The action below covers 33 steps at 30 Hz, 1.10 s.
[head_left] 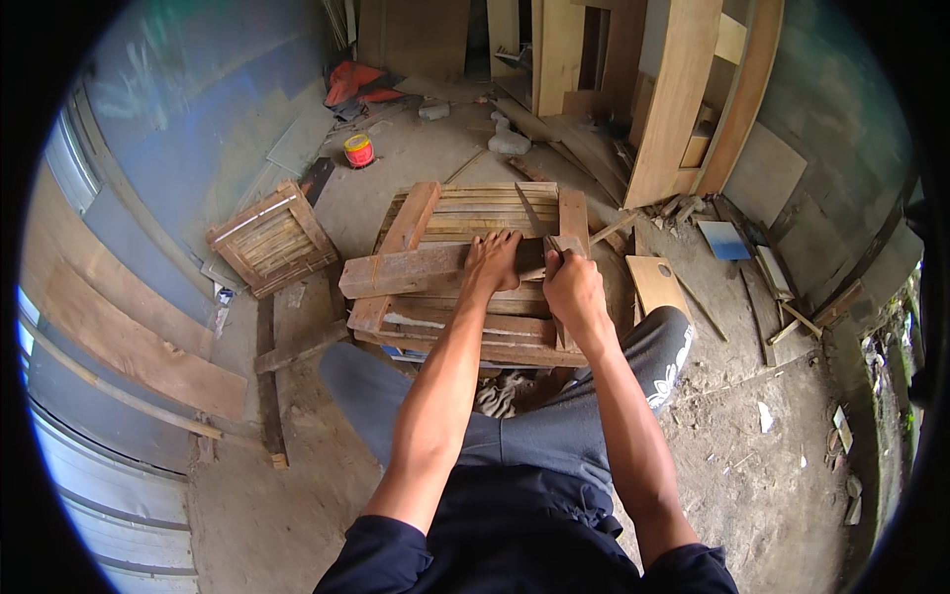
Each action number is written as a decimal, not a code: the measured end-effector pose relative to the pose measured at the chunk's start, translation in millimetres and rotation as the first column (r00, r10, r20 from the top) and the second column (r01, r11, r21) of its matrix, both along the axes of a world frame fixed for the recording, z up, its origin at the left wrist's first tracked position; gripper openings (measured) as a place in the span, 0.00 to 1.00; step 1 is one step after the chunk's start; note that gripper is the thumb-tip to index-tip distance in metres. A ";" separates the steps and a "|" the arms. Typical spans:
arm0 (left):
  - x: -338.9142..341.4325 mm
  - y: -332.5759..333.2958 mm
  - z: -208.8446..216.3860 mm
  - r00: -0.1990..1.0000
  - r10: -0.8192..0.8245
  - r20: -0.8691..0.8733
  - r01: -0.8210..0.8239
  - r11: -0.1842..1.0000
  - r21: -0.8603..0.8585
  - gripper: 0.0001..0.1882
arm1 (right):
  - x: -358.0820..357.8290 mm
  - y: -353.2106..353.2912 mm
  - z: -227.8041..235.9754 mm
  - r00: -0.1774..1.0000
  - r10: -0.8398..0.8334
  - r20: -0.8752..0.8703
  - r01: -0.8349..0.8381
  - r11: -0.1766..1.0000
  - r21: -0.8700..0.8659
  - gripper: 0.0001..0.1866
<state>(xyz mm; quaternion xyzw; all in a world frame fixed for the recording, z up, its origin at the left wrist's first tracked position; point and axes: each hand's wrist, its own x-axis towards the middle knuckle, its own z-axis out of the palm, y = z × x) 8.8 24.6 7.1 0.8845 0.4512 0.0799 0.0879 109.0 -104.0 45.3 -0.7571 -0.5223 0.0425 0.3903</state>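
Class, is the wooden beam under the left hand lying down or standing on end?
Lying down: the beam stretches sideways across the slatted wooden piece, with the left hand on top.

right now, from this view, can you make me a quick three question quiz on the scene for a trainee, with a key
1. True or false: the left hand rests on the plank, which lies across the slatted stand.

2. Multiple choice: what colours is the bucket on the floor?
A) green and white
B) red and yellow
C) black and blue

3. Fill in the missing word: the right hand grips a ____.

Key:
1. True
2. B
3. saw
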 end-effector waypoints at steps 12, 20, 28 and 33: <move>2.3 -3.9 -9.8 0.999 0.006 0.048 -0.008 0.999 0.040 0.34 | -51.2 -235.1 27.8 0.993 -0.029 -0.113 0.006 0.982 -0.191 0.08; 0.9 -1.6 -14.8 0.996 -0.009 0.088 0.001 0.995 0.099 0.37 | -19.8 -93.0 14.2 1.000 -0.010 0.003 0.010 0.998 -0.054 0.16; -1.6 -7.3 2.3 1.000 -0.009 0.004 0.009 1.000 -0.015 0.43 | -3.2 -30.2 -6.5 0.998 -0.004 0.059 0.000 0.998 0.067 0.18; 0.5 -8.5 2.5 1.000 0.015 0.020 -0.014 1.000 -0.011 0.38 | -31.0 -159.4 6.2 0.996 0.052 -0.070 -0.053 0.999 -0.012 0.12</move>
